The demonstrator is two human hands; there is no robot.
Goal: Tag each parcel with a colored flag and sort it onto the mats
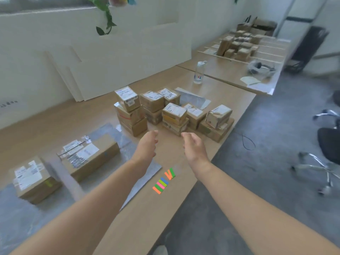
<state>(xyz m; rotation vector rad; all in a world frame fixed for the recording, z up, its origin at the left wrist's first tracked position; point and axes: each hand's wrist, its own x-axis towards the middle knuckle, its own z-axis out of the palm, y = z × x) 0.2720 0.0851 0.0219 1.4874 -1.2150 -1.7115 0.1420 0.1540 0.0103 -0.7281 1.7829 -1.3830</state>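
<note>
Several small cardboard parcels (173,115) with white labels are stacked in a cluster on the wooden table (55,122). Both my arms reach toward it. My left hand (147,146) and my right hand (194,146) hover just short of the stacks, fingers relaxed, holding nothing. A set of colored flags (162,182), orange, green, pink and blue, lies on the table near its front edge below my hands. A long parcel (90,155) lies on a grey mat (147,173). A squarer parcel (34,179) with a yellow-green flag on its side sits on another grey mat (18,223) at the left.
A third grey mat (191,97) lies behind the cluster. A clear water bottle (199,72) stands farther back. More boxes (239,45) sit on the far table. White boards (110,61) lean on the wall. Office chairs (327,148) stand on the grey floor at right.
</note>
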